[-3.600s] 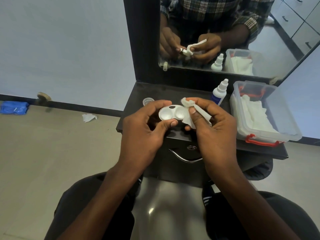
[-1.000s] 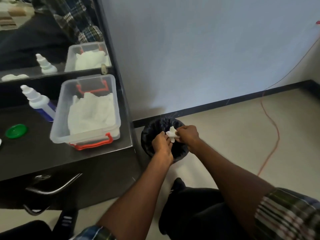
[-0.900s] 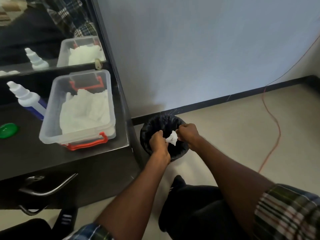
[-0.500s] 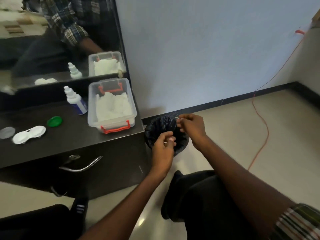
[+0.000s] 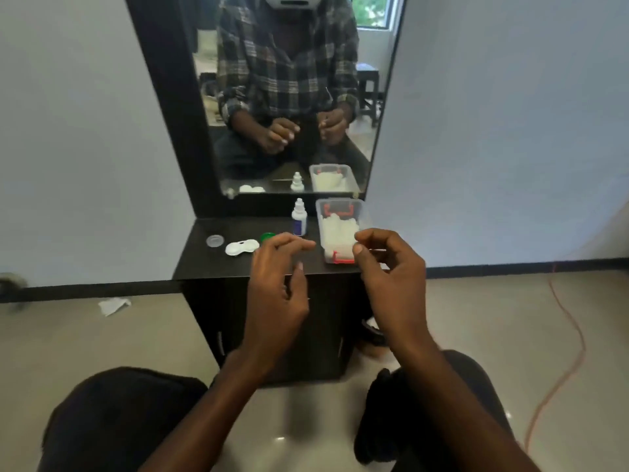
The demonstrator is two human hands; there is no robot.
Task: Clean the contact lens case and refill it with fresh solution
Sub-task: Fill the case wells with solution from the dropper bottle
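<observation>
The white contact lens case (image 5: 241, 247) lies open on the dark dresser top (image 5: 200, 264). A clear cap (image 5: 215, 240) sits to its left and a green cap (image 5: 267, 236) to its right. The solution bottle (image 5: 299, 218), white with a blue label, stands behind the green cap. My left hand (image 5: 277, 287) hovers in front of the dresser with loosely curled fingers, holding nothing. My right hand (image 5: 388, 277) is raised beside it, fingers curled, also holding nothing.
A clear tub (image 5: 338, 229) with red latches, full of white tissues, stands at the dresser's right end. A mirror (image 5: 289, 97) rises behind. A crumpled tissue (image 5: 114, 305) lies on the floor at left. An orange cable (image 5: 565, 335) runs along the floor at right.
The tissue went into the black bin on the right. Both hands let go and came back up in front of the dresser; my view swung from the bin to the mirror.
</observation>
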